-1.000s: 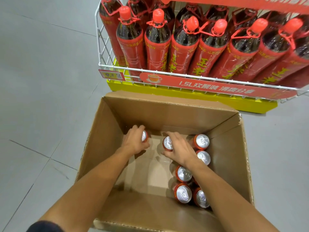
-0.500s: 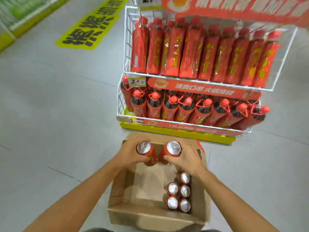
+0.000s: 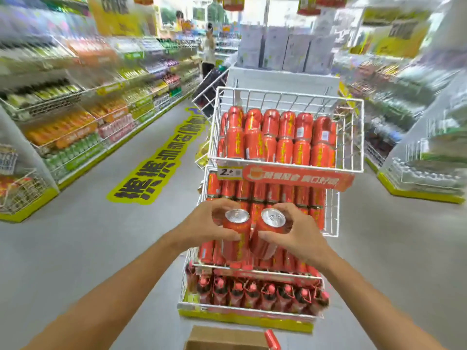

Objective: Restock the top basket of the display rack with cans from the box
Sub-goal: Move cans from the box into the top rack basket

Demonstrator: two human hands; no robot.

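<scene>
One wide-angle view, worn on the head, faces forward and slightly down the shop aisle, close behind the hands (left hand, right hand) mid-frame; display rack just beyond, box at bottom edge.

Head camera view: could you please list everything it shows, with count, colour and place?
top basket: one, white wire, top of rack
stocked cans: about a dozen showing, red, stacked in top basket
banner: one, red, front of top basket
tall packs: many, red, middle basket
bottles: a row, red-capped, bottom basket
box: one, brown cardboard, floor, bottom edge
floor sticker: one, yellow and black, aisle left
side shelves: blurred, mixed colours, both sides
person: one, pale top, far aisle
left can: one, red, silver top, left hand
right can: one, red, silver top, right hand
left hand: fingers round left can
right hand: fingers round right can
</scene>
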